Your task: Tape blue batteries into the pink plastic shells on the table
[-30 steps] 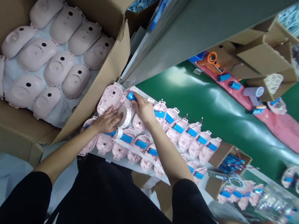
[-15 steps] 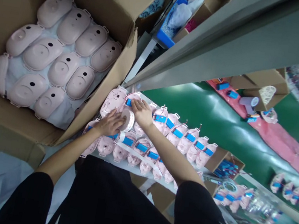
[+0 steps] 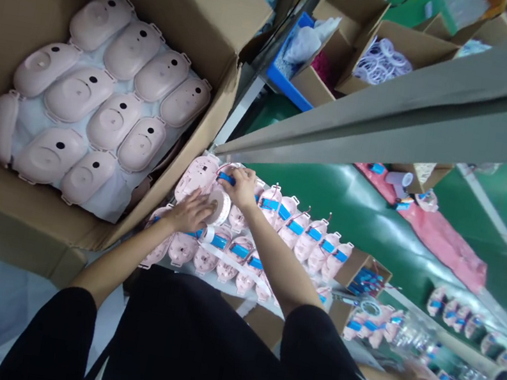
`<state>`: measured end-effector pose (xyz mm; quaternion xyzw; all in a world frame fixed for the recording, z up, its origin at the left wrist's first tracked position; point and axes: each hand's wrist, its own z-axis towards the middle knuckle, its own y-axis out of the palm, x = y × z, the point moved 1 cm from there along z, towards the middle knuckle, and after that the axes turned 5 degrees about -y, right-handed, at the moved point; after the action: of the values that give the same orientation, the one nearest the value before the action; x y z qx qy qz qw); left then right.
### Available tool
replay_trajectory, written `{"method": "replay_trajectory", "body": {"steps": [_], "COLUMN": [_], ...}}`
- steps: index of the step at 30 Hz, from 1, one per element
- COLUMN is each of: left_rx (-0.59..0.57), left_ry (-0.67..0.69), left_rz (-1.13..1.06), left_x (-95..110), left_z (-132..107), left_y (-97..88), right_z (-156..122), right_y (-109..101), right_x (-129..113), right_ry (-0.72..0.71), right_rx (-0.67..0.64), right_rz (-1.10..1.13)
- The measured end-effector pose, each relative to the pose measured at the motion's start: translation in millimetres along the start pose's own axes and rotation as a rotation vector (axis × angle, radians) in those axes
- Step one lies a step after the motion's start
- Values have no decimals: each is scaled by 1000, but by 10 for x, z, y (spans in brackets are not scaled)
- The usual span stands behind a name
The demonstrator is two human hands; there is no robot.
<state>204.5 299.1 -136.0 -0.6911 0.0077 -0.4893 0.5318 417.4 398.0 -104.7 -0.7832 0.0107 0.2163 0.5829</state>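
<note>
Head view looks down on my two bare arms reaching over a white board point(image 3: 219, 278) at the near edge of the green worktop point(image 3: 363, 202). My left hand point(image 3: 191, 212) is curled around a tape roll point(image 3: 220, 206), fingers wrapped on its rim, and the roll stands on the board near its left end. My right hand point(image 3: 243, 188) is just beyond the roll, fingertips pinching a blue battery point(image 3: 226, 178) that lies in a pink shell at the board's far left corner. An open pink shell point(image 3: 196, 170) sits just beside it on the left. Two rows of pink shells point(image 3: 308, 241) with blue batteries run along the board to the right, and a white tape strip point(image 3: 234, 261) lies across the near row. At the board's right end a small carton point(image 3: 354, 263) holds more batteries. Left of the board, a big cardboard box point(image 3: 207, 1) stands open with closed pink covers point(image 3: 114, 121) packed side by side on white padding. Another person's hand point(image 3: 414, 376) shows at the lower right, well apart from mine.
</note>
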Motion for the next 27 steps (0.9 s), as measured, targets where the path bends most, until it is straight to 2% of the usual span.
{"method": "replay_trajectory", "body": {"steps": [4, 10, 13, 15, 17, 18, 20, 22, 24, 25, 27], "left_rx": [10, 10, 79, 184, 299, 342, 399, 429, 457, 468, 485], "left_ry": [-2, -3, -49, -89, -130, -142, -132, -70, -39, -77, -152], "left_rz": [-25, -47, -60, -66, -64, -62, -55, -47, -39, -48, -82], "left_x": [-29, -38, 121, 335, 638, 814, 1165, 1444, 1644, 1740, 1988], "left_z": [9, 42, 51, 47, 36, 27, 15, 52, 190, 291, 497], "left_y": [12, -3, -147, -294, -451, -524, -649, -727, -729, -696, -578], "right_z": [39, 116, -82, -454, -1026, -1358, -2024, -2577, -2982, -3152, -3482], "right_y": [-67, -166, -358, -549, -742, -829, -972, -1042, -1032, -1006, -953], "right_x": [-61, -195, -279, -349, -453, -530, -731, -904, -918, -845, -539], "right_ry": [7, -2, 54, 189, 317, 326, 243, 178, 166, 157, 86], "right_rx": [-90, -118, 7, 171, 233, 179, -4, -84, -27, 18, 37], "right_rz": [-77, -65, 151, 426, 789, 980, 1257, 1369, 1379, 1346, 1210]}}
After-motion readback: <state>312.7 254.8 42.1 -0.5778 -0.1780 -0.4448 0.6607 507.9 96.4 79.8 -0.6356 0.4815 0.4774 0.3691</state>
